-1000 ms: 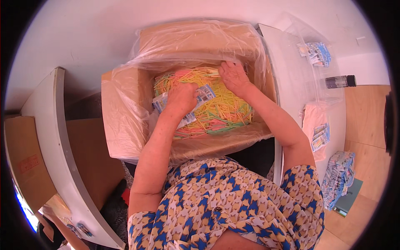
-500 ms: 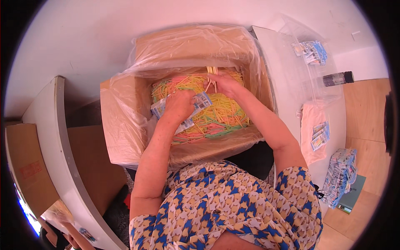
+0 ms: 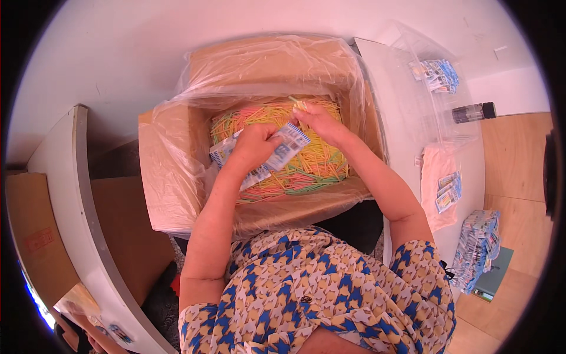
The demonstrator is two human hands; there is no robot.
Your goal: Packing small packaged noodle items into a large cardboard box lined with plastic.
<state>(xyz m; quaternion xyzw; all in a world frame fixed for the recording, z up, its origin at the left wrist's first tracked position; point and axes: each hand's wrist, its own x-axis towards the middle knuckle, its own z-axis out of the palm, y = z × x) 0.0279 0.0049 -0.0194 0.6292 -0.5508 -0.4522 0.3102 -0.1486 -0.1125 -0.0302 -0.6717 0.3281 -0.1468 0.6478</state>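
Observation:
Above the loose thin sticks (image 3: pixel 309 171), coloured yellow, pink and green, my left hand (image 3: pixel 253 147) is closed on printed blue-and-white plastic packets (image 3: pixel 290 144). One packet sticks out to the right of the fingers, and others show to the left and below the hand. My right hand (image 3: pixel 321 124) is closed around a few pale yellow sticks (image 3: pixel 299 105), whose ends poke out past the fingertips. It is just beyond the right-hand packet's upper end. The sticks fill the bottom of a cardboard box (image 3: pixel 265 65) lined with clear plastic film (image 3: pixel 171 165).
To the right, a white table (image 3: pixel 401 130) bears a clear plastic bin (image 3: pixel 413 71) with packets, a dark bottle (image 3: pixel 474 112), a pink cloth (image 3: pixel 439 177) with packets, and a stack of packets (image 3: pixel 476 248). At left stand a white panel (image 3: pixel 88 194) and cardboard boxes (image 3: pixel 41 230). Another person's arm (image 3: pixel 97 333) shows lower left.
My right hand has tilted, and the sticks in it now show less above the fingers. The packet in my left hand has shifted right and up, closer to the right hand.

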